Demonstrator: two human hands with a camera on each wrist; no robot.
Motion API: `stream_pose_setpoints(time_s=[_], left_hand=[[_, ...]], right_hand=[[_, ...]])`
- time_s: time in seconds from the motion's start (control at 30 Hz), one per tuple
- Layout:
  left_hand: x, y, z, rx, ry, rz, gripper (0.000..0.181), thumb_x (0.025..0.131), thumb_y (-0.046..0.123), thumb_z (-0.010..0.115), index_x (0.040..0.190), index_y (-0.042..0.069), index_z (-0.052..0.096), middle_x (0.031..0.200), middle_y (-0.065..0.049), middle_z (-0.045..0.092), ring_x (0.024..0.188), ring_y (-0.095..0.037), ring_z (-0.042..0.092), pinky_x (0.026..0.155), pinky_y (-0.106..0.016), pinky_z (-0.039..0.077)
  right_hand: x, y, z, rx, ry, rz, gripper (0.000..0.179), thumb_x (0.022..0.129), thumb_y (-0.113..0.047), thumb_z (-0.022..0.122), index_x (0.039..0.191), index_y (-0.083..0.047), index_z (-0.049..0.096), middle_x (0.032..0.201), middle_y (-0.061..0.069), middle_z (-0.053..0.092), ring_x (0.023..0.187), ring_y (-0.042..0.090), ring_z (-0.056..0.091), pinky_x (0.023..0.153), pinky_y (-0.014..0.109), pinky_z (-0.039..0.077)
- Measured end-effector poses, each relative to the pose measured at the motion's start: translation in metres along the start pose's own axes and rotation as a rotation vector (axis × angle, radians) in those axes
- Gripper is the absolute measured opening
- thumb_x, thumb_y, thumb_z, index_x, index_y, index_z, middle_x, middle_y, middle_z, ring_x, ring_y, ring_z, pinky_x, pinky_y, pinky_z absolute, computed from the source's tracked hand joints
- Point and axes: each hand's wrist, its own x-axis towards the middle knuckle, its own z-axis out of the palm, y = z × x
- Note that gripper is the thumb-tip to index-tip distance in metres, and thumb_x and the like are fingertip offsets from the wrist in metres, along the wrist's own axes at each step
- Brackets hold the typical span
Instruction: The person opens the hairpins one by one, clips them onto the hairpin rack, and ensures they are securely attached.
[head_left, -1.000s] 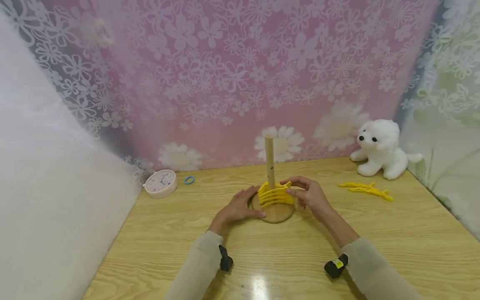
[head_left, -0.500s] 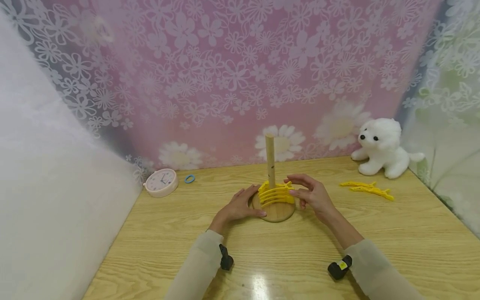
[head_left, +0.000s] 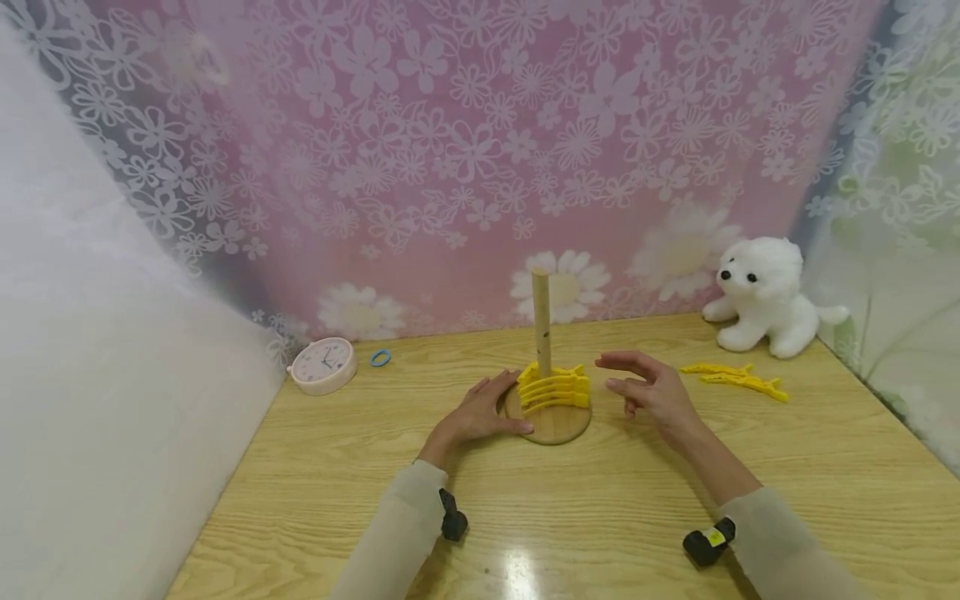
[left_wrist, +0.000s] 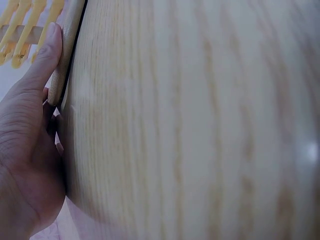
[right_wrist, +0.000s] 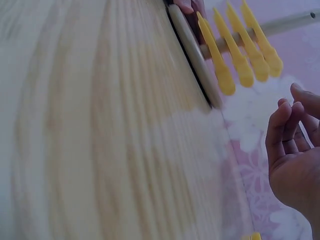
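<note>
A wooden stand (head_left: 552,427) has a round base and an upright rod (head_left: 542,317). Several curved yellow plastic pieces (head_left: 555,392) are stacked low around the rod; the right wrist view shows these yellow pieces (right_wrist: 241,70) spaced along it. My left hand (head_left: 477,412) grips the left side of the base, its thumb along the front edge and the other fingers reaching round behind. In the left wrist view, that thumb lies against the base rim (left_wrist: 70,55). My right hand (head_left: 652,396) is apart from the stack, to its right, fingers loosely bent and holding nothing.
Two loose yellow plastic pieces (head_left: 738,381) lie on the table (head_left: 600,508) beyond my right hand. At the back right sits a white plush dog (head_left: 768,300). A pink alarm clock (head_left: 322,367) and a blue ring (head_left: 380,358) are at the back left.
My right hand has let go of the yellow stack's right end and drawn away to the right. My left hand stays on the base.
</note>
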Motion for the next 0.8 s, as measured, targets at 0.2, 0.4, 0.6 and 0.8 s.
stream_pose_setpoints(time_s=[0.2,0.4,0.6,0.8], left_hand=[[-0.001,0.000,-0.001,-0.012,0.008,0.004,0.106,0.086,0.062,0.078,0.168,0.027,0.022,0.174,-0.005,0.017,0.161,-0.032,0.005,0.128,-0.057,0.007],[-0.002,0.000,-0.002,-0.010,0.002,-0.011,0.103,0.086,0.059,0.079,0.168,0.031,0.022,0.174,-0.003,0.017,0.161,-0.031,0.004,0.128,-0.057,0.007],[-0.001,0.000,-0.001,-0.013,0.001,-0.006,0.102,0.087,0.057,0.079,0.168,0.031,0.022,0.174,-0.003,0.017,0.161,-0.029,0.004,0.129,-0.056,0.007],[0.000,-0.002,0.000,-0.001,-0.004,0.003,0.103,0.087,0.058,0.079,0.168,0.032,0.021,0.174,-0.001,0.017,0.162,-0.023,0.005,0.130,-0.051,0.004]], right_hand=[[-0.009,-0.002,-0.029,-0.083,0.035,0.043,0.039,0.102,-0.012,0.069,0.141,-0.007,0.063,0.131,0.000,0.071,0.056,0.021,0.049,0.048,0.034,0.049],[-0.020,-0.001,-0.067,-0.111,0.113,0.105,0.036,0.103,-0.018,0.069,0.139,-0.015,0.064,0.125,-0.010,0.073,0.059,0.014,0.055,0.051,0.028,0.052],[-0.032,-0.003,-0.108,-0.125,0.221,0.109,0.031,0.101,-0.013,0.070,0.131,-0.025,0.067,0.118,-0.019,0.073,0.061,0.009,0.060,0.052,0.022,0.054],[-0.046,-0.011,-0.140,-0.275,0.303,0.177,0.027,0.100,-0.017,0.072,0.124,-0.030,0.069,0.109,-0.030,0.069,0.057,0.010,0.058,0.052,0.024,0.055]])
